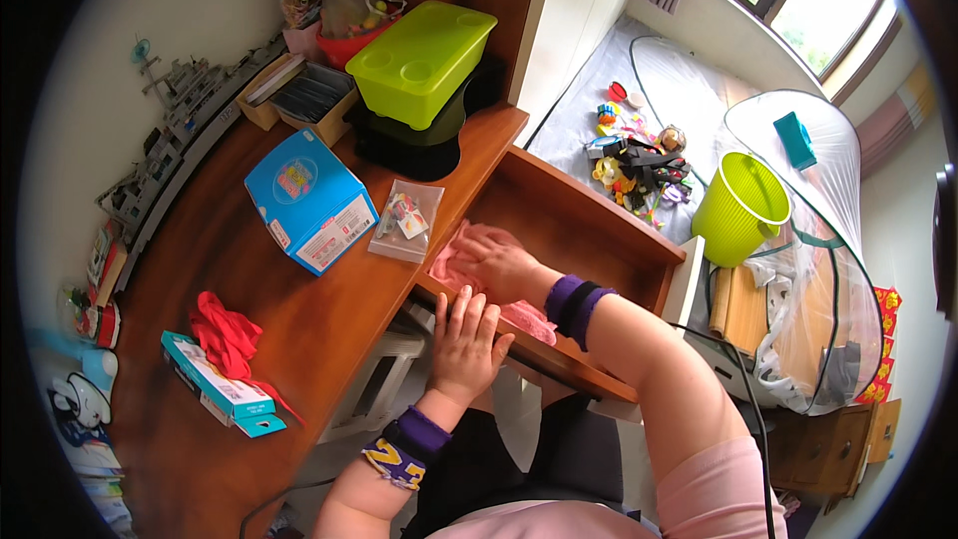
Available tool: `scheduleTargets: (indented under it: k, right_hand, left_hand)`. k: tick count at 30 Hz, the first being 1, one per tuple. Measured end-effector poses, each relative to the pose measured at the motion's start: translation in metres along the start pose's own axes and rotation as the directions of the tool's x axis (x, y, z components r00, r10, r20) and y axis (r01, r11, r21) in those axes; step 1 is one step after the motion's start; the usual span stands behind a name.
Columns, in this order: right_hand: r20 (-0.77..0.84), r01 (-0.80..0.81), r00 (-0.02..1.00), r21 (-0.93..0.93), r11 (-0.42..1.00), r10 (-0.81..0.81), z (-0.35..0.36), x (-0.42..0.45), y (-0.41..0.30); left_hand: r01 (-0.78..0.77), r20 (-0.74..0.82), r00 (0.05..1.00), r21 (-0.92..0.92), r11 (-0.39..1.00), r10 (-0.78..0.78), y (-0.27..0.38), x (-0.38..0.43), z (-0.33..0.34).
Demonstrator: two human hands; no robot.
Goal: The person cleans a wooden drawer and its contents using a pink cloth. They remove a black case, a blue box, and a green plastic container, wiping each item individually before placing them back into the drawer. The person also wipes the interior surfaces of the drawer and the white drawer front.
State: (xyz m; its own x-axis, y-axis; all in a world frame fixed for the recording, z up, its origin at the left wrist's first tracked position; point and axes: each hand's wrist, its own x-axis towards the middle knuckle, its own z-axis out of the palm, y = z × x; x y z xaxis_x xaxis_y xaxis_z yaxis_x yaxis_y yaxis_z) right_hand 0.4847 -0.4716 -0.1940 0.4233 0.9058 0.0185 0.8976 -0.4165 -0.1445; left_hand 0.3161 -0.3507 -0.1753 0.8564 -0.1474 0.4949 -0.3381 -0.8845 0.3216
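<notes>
A wooden drawer (599,239) is pulled out from under the desk. Inside it, my right hand (494,258) presses flat on a pink cloth (449,262), near the desk end of the drawer. Part of the cloth is hidden under the palm, and another pink piece (530,322) shows below my wrist along the near side. My left hand (468,340) rests with its fingers over the drawer's near side wall (572,367), thumb apart, holding nothing loose. Purple wristbands are on both my wrists.
On the wooden desk (337,329) are a blue box (307,198), a zip bag (406,221), a teal box (217,382) with red cloth (224,333), and a lime-green lidded bin (423,60). Toys (640,165) and a green bucket (737,213) lie beyond the drawer. A black cable (752,404) hangs by my right arm.
</notes>
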Motion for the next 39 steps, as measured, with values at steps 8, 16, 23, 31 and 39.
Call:
scheduleTargets:
  k: [8, 16, 23, 31, 39]
  right_hand:
    - [-0.140, -0.399, 0.906, 0.025, 0.916, 0.399, 0.022, 0.008, 0.057]
    - [-0.117, -0.608, 0.700, 0.420, 0.674, 0.704, 0.040, 0.060, 0.047]
    - [0.095, -0.382, 0.858, 0.775, 0.504, 0.504, 0.030, 0.066, -0.019]
    - [0.252, -0.302, 0.742, 0.953, -0.026, 0.622, 0.018, 0.083, 0.014]
    - [-0.130, -0.247, 0.557, 0.917, 0.313, 0.820, -0.020, 0.074, 0.055]
  left_hand:
    - [0.001, 0.045, 0.999, 0.017, 1.000, -0.002, -0.001, -0.004, -0.001]
    - [-0.007, 0.090, 0.996, 0.046, 0.999, 0.003, -0.002, -0.002, -0.002]
    - [0.028, 0.134, 0.991, -0.014, 0.999, -0.026, 0.008, 0.003, 0.000]
    - [-0.015, 0.115, 0.993, 0.014, 1.000, 0.013, 0.005, -0.003, 0.005]
    - [0.004, 0.038, 0.999, 0.048, 0.999, -0.006, 0.004, -0.008, 0.012]
